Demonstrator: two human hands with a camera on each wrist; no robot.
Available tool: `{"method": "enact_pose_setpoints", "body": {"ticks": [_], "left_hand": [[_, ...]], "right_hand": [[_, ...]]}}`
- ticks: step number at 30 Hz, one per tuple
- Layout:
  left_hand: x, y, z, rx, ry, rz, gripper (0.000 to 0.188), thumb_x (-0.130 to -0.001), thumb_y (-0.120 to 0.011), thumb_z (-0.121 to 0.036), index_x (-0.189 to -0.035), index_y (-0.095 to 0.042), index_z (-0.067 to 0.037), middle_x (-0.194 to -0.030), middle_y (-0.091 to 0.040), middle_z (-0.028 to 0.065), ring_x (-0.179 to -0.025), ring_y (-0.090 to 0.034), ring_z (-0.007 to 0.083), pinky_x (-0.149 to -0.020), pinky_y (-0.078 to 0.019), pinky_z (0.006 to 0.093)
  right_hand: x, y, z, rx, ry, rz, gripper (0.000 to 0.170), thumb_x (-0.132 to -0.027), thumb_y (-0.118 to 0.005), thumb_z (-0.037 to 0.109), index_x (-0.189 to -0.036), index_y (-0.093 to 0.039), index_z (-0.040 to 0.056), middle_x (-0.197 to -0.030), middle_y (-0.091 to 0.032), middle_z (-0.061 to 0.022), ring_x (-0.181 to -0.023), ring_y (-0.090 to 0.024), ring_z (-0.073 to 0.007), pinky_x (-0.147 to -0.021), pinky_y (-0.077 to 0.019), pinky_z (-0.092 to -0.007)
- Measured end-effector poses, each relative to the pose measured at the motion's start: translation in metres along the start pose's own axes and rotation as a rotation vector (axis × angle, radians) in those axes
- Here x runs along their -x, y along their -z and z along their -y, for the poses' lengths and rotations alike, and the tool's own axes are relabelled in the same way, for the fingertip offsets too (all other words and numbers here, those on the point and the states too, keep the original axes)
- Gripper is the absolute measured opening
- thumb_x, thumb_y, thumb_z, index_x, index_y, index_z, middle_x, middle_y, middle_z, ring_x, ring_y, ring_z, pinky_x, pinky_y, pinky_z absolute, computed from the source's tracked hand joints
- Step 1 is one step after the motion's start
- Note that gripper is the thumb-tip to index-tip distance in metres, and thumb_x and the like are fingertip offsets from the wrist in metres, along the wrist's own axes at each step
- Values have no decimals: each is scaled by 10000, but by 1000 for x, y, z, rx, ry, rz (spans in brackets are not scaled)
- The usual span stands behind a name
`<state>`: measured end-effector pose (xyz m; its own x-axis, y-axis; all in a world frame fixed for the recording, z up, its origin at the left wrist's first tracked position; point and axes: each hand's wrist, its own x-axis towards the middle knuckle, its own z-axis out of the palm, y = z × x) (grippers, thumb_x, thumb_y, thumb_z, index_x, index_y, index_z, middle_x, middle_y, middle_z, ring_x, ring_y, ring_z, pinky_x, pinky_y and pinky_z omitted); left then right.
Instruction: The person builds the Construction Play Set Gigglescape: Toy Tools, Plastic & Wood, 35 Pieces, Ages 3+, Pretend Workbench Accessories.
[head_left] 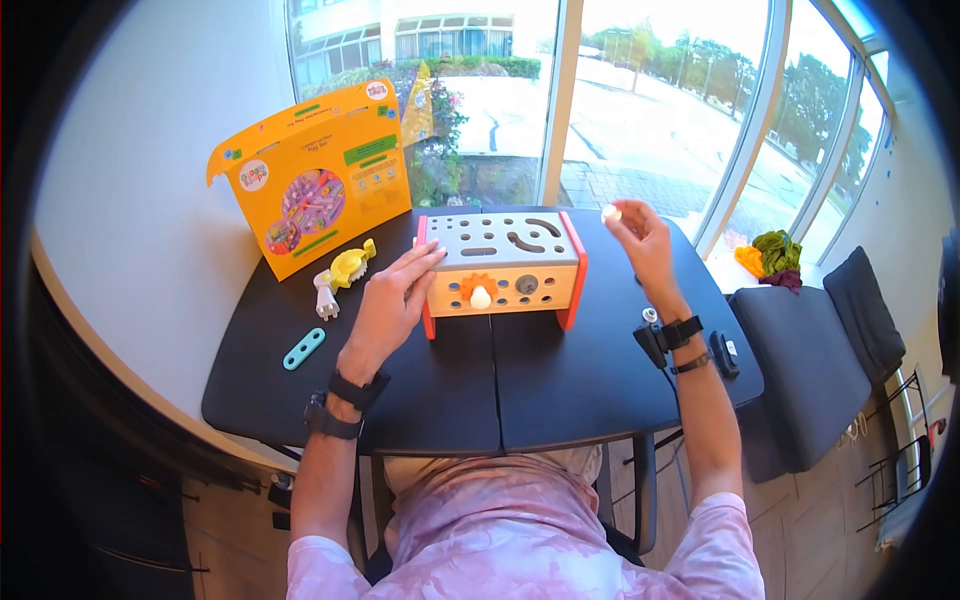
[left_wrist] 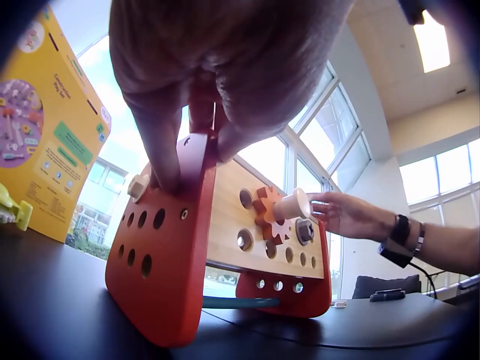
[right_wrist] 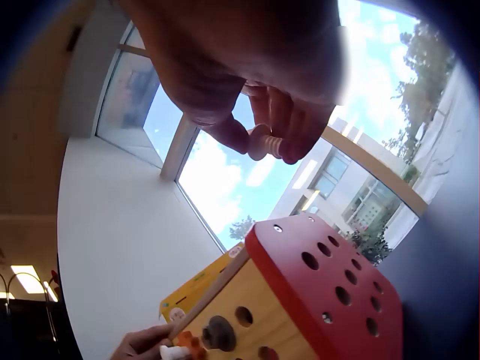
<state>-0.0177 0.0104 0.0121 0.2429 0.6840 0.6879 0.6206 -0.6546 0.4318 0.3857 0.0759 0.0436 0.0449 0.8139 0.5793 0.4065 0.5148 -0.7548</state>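
A wooden toy workbench (head_left: 505, 263) with a grey top full of holes and slots and red side panels (left_wrist: 161, 232) stands upright on the black table. My left hand (head_left: 396, 296) grips its left end, fingers over the top edge of the red panel. To the right of the bench, my right hand (head_left: 648, 252) is raised and pinches a small pale toy bolt (right_wrist: 262, 142) between thumb and fingers, its threaded shaft showing. On the bench's front are an orange gear (head_left: 473, 283) with a white bolt (head_left: 481, 299) through it, and a grey bolt head (head_left: 527, 286).
A yellow toy box (head_left: 330, 180) stands at the back left. Before it lie a yellow toy piece (head_left: 350, 266), a white one (head_left: 326, 295) and a teal strip with holes (head_left: 304, 348). A black device (head_left: 724, 355) lies at the right edge, near a dark chair (head_left: 800, 350).
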Motion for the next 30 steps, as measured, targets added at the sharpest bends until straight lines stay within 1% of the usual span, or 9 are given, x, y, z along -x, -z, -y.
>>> {"method": "enact_pose_setpoints", "body": {"ticks": [2, 5, 8, 12, 15, 18, 23, 27, 30], "left_hand": [[0, 0, 0, -11, 0, -2, 339, -1093, -630, -77, -1413, -728, -20, -1487, -708, 188, -1351, -686, 387, -1147, -530, 412], [0, -2, 3, -8, -11, -14, 338, -1093, -632, -85, -1410, -730, -22, -1485, -709, 188, -1348, -686, 388, -1145, -531, 411], [0, -2, 2, -13, -17, -16, 336, -1093, -632, -83, -1407, -732, -22, -1483, -710, 188, -1347, -686, 390, -1146, -531, 412], [1, -2, 1, -1, 0, -16, 332, -1091, -631, -76, -1401, -737, -23, -1483, -711, 188, -1347, -685, 391, -1146, -531, 410], [1, -1, -2, 5, 6, -15, 330, -1090, -633, -75, -1399, -739, -24, -1481, -712, 187, -1347, -686, 390, -1146, -531, 408], [1, -1, -2, 6, 10, -15, 329, -1091, -634, -77, -1398, -739, -22, -1479, -713, 187, -1345, -687, 387, -1145, -531, 408], [1, -2, -1, -9, 1, -19, 331, -1093, -635, -82, -1403, -737, -21, -1481, -713, 186, -1343, -690, 381, -1146, -530, 406], [1, -2, -1, -17, -23, -44, 319, -1081, -659, -87, -1383, -751, -43, -1454, -720, 198, -1327, -693, 415, -1110, -570, 427], [1, -3, 0, -6, -11, -37, 323, -1087, -650, -88, -1392, -746, -39, -1467, -715, 192, -1338, -689, 403, -1127, -554, 419]], "right_hand": [[8, -10, 37, -330, -44, 7, 317, -1099, -706, 160, -1364, -738, -11, -1253, -794, -126, -1230, -725, -178, -1087, -560, -328], [19, -28, 44, -395, -41, 62, 346, -1099, -706, 155, -1401, -731, -11, -1293, -787, -120, -1234, -720, -174, -1077, -560, -324], [29, -43, 43, -315, -40, 109, 359, -1095, -715, 171, -1391, -730, -32, -1295, -786, -110, -1230, -714, -157, -1075, -554, -315], [30, -56, 16, -193, 17, 110, 350, -1083, -743, 198, -1362, -753, -12, -1249, -788, -79, -1174, -709, -127, -1032, -552, -275], [35, -61, 18, -286, -35, 116, 334, -1082, -747, 200, -1347, -763, -4, -1212, -783, -56, -1130, -695, -108, -1016, -552, -269], [36, -62, 24, -325, -33, 102, 327, -1080, -756, 208, -1325, -772, -8, -1185, -779, -42, -1098, -682, -96, -1020, -554, -280], [38, -63, 26, -307, -49, 112, 334, -1072, -772, 208, -1327, -769, -9, -1189, -781, -51, -1103, -687, -105, -1036, -562, -298], [37, -63, 18, -298, -30, 98, 354, -1038, -817, 187, -1329, -762, -6, -1191, -782, -42, -1106, -704, -121, -1038, -586, -310], [42, -61, 25, -342, -76, 131, 384, -999, -856, 165, -1326, -756, -10, -1282, -753, -66, -1177, -701, -145, -1027, -605, -311]]}}
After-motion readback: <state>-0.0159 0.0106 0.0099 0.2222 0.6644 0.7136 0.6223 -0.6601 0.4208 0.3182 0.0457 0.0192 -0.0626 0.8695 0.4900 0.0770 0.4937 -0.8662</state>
